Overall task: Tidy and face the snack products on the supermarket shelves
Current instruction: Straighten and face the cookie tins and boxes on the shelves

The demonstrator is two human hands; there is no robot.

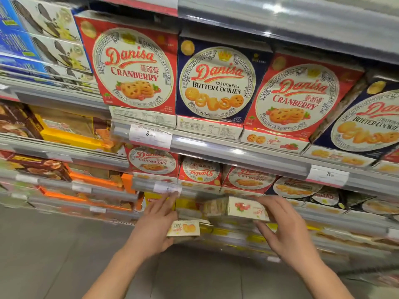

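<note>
The left hand grips a small butter-cookie box below a lower shelf's front edge, fingers curled round it. The right hand pinches a glossy rectangular cranberry box, tilted. Likely mid-facing; next, seat each cardboard box squarely, label outward.

Both your bare forearms reach forward and up from the bottom of the view. Your left grip has its fingers stretched forward, thumb tucked below. Your right grip curls its fingers, pinching something between fingertips and thumb.
</note>
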